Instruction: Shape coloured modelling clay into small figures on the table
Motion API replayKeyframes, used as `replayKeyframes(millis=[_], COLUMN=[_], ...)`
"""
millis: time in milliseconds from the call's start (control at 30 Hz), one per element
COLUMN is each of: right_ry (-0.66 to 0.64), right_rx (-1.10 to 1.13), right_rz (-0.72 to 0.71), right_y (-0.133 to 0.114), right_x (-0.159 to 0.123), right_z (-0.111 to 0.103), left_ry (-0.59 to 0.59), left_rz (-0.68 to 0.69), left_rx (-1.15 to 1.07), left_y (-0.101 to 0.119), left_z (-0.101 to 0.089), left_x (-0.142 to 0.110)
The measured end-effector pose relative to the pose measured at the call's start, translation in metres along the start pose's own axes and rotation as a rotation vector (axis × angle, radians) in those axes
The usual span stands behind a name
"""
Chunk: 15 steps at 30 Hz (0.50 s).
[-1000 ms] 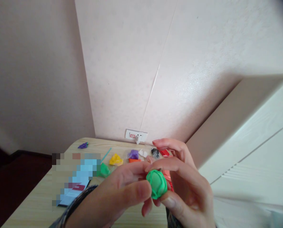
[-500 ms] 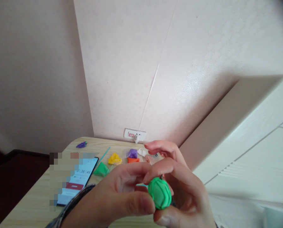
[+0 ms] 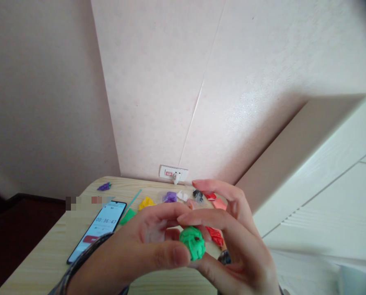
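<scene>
Being held from two sides, one green ball (image 3: pixel 192 243) is pinched between the left hand (image 3: pixel 148 246) and the right hand (image 3: pixel 244 246), low in the scene and above the near part of one wooden table (image 3: pixel 29 262). The left thumb is pressed to the ball's left side, and its near right side is met by the right thumb; both grips are narrow, closed to the ball's width. One dark spot (image 3: pixel 196 239) is seen on the ball. Beyond the hands, eight colours of soft material are laid out in ten lumps: one green lump (image 3: pixel 128 216), one yellow lump (image 3: pixel 146 203), one purple lump (image 3: pixel 170 197), one white lump (image 3: pixel 183 196), one black lump (image 3: pixel 198 195), two pink lumps (image 3: pixel 220 203), two red lumps (image 3: pixel 215 237) and, partly hidden by the right hand, one orange lump (image 3: pixel 223 246). At the left, one phone (image 3: pixel 98 229) is placed, its screen reading 00:36:47, with one blue stick (image 3: pixel 135 200) lying farther right. One purple grape-like cluster (image 3: pixel 104 187) is set at the far left. One plug (image 3: pixel 176 177) is fitted in one wall socket (image 3: pixel 166 172) beyond the far edge.
</scene>
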State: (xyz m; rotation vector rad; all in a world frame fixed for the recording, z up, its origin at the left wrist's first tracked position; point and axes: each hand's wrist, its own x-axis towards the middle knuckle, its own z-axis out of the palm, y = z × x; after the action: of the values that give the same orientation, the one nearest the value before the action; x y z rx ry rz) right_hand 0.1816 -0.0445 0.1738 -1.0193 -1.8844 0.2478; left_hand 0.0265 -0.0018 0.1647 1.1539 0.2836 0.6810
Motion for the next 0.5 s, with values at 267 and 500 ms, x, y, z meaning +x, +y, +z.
replayKeyframes(millis=[267, 500], right_ry=[0.052, -0.149], right_rx=[-0.124, -0.102], right_rz=[-0.025, 0.024], right_y=[0.000, 0.003], right_x=[-0.001, -0.002], right_z=[-0.001, -0.008], left_ry=[0.086, 0.238], left_rz=[0.079, 0.267], left_rx=[0.156, 0.456], left_y=[0.004, 0.021], left_z=[-0.009, -0.024], left_x=[-0.004, -0.016])
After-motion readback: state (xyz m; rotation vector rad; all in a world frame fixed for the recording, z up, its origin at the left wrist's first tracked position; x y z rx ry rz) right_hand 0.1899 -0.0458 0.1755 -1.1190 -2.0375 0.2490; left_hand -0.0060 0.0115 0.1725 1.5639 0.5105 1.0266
